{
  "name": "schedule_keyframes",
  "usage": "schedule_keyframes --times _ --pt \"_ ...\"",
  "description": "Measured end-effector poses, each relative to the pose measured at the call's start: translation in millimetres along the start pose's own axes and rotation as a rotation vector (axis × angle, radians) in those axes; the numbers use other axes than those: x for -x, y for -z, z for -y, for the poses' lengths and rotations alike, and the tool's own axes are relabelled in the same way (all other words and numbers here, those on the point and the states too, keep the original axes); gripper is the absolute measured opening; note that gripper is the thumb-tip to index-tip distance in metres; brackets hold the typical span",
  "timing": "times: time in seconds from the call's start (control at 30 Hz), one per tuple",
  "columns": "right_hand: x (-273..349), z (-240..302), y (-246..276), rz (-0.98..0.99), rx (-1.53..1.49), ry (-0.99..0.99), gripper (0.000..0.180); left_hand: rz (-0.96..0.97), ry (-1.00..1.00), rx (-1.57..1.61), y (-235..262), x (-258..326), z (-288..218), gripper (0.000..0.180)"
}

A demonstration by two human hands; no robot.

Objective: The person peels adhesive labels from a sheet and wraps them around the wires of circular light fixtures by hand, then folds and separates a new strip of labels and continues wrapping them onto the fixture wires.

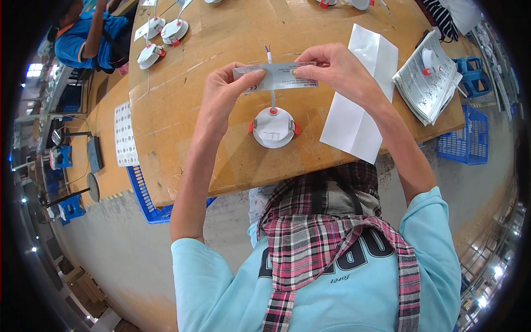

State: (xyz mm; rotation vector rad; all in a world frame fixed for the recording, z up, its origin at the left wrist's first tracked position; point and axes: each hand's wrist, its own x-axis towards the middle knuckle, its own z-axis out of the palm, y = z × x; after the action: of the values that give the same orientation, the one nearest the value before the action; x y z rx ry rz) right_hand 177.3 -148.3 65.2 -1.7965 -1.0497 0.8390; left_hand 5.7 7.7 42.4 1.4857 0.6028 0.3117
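— Two hands are seen from above, raised over a cardboard-covered worktop [182, 110]. What is held between them?

— A long silver label strip [276, 76] is pinched at both ends. The left hand [221, 91] has its fingers closed on the left end, thumb on top; the right hand [332, 66] has its fingers closed on the right end. The strip is kept level and taut, probably so that it stays flat and does not curl.

— What is beneath it?

— A round white downlight [274, 127] with red spring clips is laid face down on the worktop, directly under the strip. Its thin lead [271, 88] runs up behind the strip, with bare wire tips showing above. The strip is held crosswise just over that lead, apparently lined up with it.

— What else is within reach?

— A folded white paper sheet [359, 94] is laid just right of the lamp, and a stack of printed leaflets [428, 83] farther right. More white lamps [163, 36] are set at the far left, near another person in a blue top [88, 39].
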Motion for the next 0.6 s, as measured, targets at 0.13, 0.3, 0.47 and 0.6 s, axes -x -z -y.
schedule_keyframes --times 0.13,0.3,0.47,0.6 --pt "-1 -4 -3 -0.041 0.034 0.035 0.027 0.015 0.021 0.028 3 -5 8 0.025" --pt "1 -4 -4 -0.091 0.064 0.051 0.027 0.026 0.037 0.042 2 -9 8 0.023" --pt "-1 -7 -6 -0.115 0.07 0.065 0.028 0.036 0.055 0.048 4 -13 10 0.024" --pt "-1 -5 -6 -0.08 0.101 0.037 0.026 0.053 0.066 0.062 6 -12 13 0.024"
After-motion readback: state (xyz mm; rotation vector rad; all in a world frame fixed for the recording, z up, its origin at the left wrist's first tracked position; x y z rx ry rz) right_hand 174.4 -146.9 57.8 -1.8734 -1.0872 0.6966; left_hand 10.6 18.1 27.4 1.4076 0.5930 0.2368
